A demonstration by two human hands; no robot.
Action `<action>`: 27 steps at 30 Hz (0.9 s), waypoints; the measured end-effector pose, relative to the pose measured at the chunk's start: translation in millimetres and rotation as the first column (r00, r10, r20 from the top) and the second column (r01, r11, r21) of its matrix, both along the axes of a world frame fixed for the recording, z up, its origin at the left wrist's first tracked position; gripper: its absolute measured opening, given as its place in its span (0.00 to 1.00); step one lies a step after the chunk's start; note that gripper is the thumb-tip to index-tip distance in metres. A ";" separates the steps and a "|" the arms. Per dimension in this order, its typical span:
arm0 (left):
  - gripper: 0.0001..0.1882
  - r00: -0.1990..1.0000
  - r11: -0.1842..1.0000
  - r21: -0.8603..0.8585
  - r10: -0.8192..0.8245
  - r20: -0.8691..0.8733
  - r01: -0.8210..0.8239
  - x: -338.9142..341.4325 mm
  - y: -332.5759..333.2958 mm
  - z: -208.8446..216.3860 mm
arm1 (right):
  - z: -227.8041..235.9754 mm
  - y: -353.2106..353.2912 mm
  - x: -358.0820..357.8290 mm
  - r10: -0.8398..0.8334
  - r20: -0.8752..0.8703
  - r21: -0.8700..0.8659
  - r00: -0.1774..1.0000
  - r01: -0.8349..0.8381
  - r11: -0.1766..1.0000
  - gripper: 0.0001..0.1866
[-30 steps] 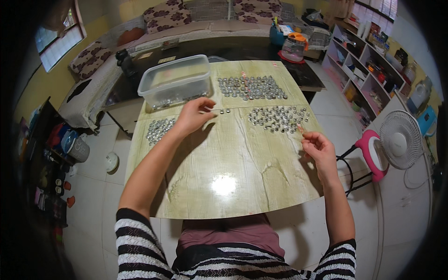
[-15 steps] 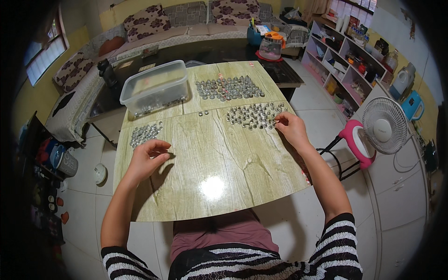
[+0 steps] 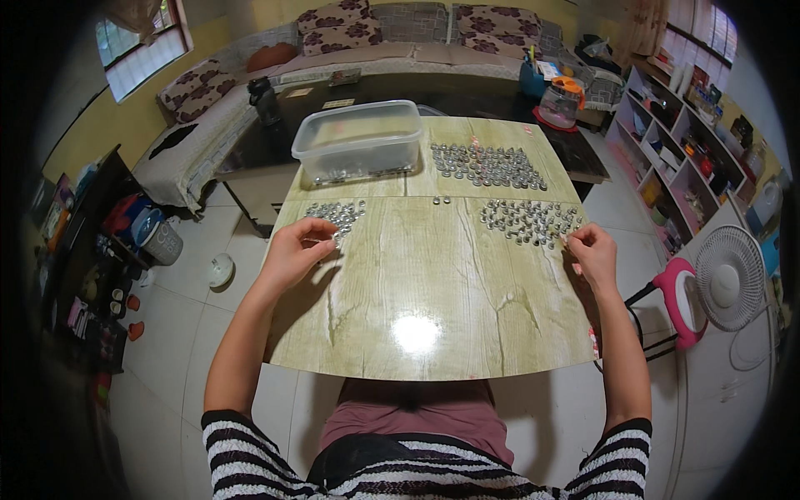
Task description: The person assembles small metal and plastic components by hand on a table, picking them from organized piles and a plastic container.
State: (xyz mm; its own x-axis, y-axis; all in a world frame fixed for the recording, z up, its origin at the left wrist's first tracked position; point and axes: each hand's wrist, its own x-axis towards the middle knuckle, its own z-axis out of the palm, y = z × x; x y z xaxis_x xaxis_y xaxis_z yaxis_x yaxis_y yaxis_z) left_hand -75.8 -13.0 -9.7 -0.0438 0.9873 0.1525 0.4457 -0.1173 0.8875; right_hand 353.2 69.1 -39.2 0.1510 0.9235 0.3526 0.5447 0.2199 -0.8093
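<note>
My left hand (image 3: 298, 248) is at the near edge of a group of small shiny silvery metal pieces (image 3: 335, 214) on the table's left. Its thumb and fingers curl toward each other, and anything between the tips is too small to make out. My right hand (image 3: 593, 257) is pinched beside the near right edge of another group, small pointed metal pieces (image 3: 529, 222) standing in loose rows. What its fingertips hold cannot be made out. Behind that group stands a denser block of assembled-looking metal pieces (image 3: 487, 166). Two small metal pieces (image 3: 442, 200) sit apart between the groups.
A clear plastic tub (image 3: 358, 142) with metal pieces in its bottom stands at the back left of the wood-patterned table (image 3: 417, 283). Beyond lies a dark table (image 3: 467, 92) with a bottle (image 3: 264, 102) and a jar (image 3: 557, 107). A fan (image 3: 725, 267) stands right.
The view has swung left, so everything sits further right. My left hand has moved in closer to the left group of pieces. My right hand has drawn slightly back to its group's near edge.
</note>
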 end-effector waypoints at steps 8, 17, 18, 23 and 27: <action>0.11 0.884 0.985 0.174 0.089 -0.459 -0.009 2.2 70.0 -4.1 | 27.4 -51.9 -53.9 0.310 -0.384 -0.045 0.870 -0.353 0.935 0.03; 0.07 0.711 1.000 -0.014 -0.017 -0.703 0.010 11.8 119.6 -3.5 | 29.0 -92.1 -77.9 0.396 -0.515 -0.140 0.760 -0.530 0.836 0.04; 0.06 0.702 0.999 -0.044 -0.043 -0.711 0.015 10.9 121.3 -2.5 | 28.3 -93.7 -79.6 0.394 -0.501 -0.161 0.771 -0.530 0.832 0.05; 0.05 0.676 1.000 -0.003 -0.017 -0.737 0.022 13.5 111.5 -2.3 | 27.7 -105.8 -94.0 0.398 -0.564 -0.218 0.724 -0.595 0.774 0.06; 0.06 0.979 0.991 -0.003 -0.135 -0.153 0.136 41.3 72.2 6.2 | 28.1 -114.8 -107.2 0.398 -0.672 -0.170 0.625 -0.653 0.738 0.06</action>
State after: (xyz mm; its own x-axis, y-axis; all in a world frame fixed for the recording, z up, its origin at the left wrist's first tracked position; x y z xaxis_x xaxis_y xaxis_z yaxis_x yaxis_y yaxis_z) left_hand -34.5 59.3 -3.5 0.1148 0.9814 0.1541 0.5555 -0.1920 0.8090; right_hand 246.0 -45.7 -11.1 -0.3575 0.9339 -0.0045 -0.1502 -0.0623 -0.9867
